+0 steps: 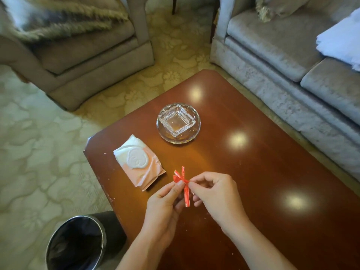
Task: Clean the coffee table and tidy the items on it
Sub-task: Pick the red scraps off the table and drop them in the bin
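Above the glossy brown coffee table [263,162], both my hands pinch a thin red wrapper strip [184,184]. My left hand [165,205] holds it from the left with thumb and fingertips, and my right hand [216,193] pinches it from the right at the same spot. The strip's top is crumpled and its lower end hangs down between my hands. A pink and white wet-wipe packet [139,162] lies near the table's left edge. Behind it, a square clear glass ashtray [176,120] sits on a round glass dish [192,136].
A black round waste bin [78,242] stands on the patterned carpet [39,152] by the table's near left corner. A grey armchair [87,55] is at the back left and a grey sofa [292,65] runs along the right. Small crumbs dot the table front.
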`<action>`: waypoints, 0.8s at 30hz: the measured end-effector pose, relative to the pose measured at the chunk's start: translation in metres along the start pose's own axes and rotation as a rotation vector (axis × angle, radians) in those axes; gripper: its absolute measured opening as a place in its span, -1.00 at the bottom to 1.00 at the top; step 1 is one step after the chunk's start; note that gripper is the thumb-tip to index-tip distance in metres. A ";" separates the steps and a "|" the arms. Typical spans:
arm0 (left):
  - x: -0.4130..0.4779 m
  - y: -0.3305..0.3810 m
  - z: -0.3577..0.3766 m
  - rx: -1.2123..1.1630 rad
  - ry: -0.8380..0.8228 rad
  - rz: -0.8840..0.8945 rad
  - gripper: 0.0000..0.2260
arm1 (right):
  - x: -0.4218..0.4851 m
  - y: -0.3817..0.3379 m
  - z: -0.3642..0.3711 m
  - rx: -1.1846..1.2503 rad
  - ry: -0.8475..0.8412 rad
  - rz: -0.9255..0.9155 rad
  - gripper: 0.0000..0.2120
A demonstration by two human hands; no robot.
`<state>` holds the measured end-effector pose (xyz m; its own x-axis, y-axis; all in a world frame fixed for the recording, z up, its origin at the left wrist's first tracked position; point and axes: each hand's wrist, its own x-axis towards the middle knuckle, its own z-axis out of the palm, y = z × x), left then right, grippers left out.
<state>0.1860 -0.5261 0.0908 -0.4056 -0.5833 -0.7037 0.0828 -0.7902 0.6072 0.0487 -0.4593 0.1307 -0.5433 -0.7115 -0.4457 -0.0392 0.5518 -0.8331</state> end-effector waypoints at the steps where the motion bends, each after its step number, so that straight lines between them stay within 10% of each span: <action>1: -0.002 0.004 -0.004 -0.002 0.003 -0.002 -0.76 | 0.000 -0.002 0.007 0.012 0.000 0.018 -0.88; 24: 0.022 0.090 -0.183 0.100 0.007 0.100 -0.66 | 0.026 -0.052 0.189 -0.139 -0.163 0.167 -0.91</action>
<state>0.3506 -0.6442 0.0623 -0.3939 -0.6595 -0.6402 0.0309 -0.7056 0.7079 0.1949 -0.5886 0.1005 -0.4103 -0.6600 -0.6293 -0.0809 0.7137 -0.6957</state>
